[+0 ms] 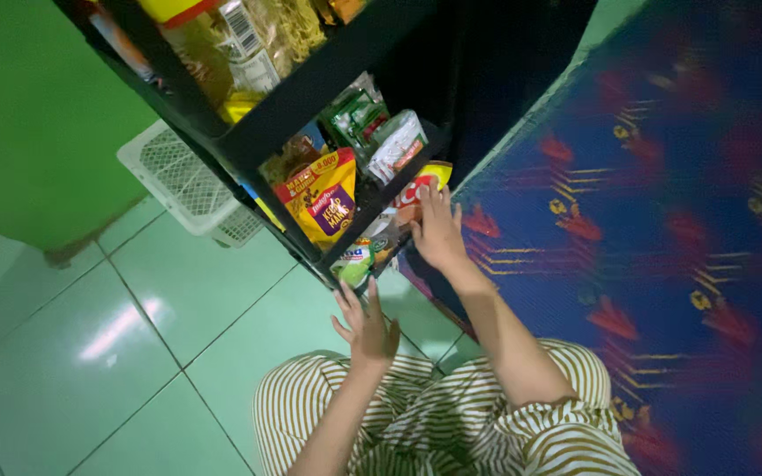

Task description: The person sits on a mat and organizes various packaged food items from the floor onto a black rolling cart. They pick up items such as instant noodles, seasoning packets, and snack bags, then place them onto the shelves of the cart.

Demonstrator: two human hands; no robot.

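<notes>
Red-white packet [409, 196] (lowest shelf) — lying flat — green-capped bottle [354, 267] beside.

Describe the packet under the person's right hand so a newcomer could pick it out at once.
Start at the black shelf rack standing on the green tiled floor beside the blue patterned mattress. On its lowest tier, the right hand rests on a red and white packet. Its neighbours are a yellow and purple pouch and a green-topped package.

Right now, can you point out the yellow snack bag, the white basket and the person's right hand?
Yellow bag [324, 204], head view: middle of its printed front.
White basket [178, 176], head view: its mesh side wall.
Right hand [438, 231], head view: back of the hand, at the lower shelf.
</notes>
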